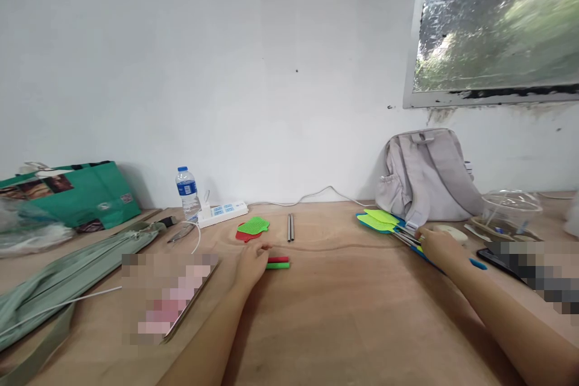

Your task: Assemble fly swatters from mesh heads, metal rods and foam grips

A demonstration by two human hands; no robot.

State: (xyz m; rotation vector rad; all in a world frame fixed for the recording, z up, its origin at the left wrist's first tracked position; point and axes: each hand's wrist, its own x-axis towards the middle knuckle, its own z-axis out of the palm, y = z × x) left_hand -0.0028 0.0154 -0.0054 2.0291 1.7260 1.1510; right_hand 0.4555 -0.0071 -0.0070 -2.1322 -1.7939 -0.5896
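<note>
Wooden table (pixel 344 325): bottle (pixel 186 192) label blue, writing too small to read.

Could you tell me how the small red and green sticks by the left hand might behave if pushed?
The red and green sticks look thin and straight, so probably light and stiff. Lying flat on the smooth wooden table, they may slide or roll under the left hand.

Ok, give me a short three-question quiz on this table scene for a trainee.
1. True or false: the left hand touches the red and green sticks.
2. The right hand rests on: A the swatters, B the bottle, C the backpack.
3. Which two colours are the mesh heads near the two metal rods?

Key:
1. True, its fingertips meet the sticks' ends.
2. A, on their handle ends.
3. Green on red.
</note>
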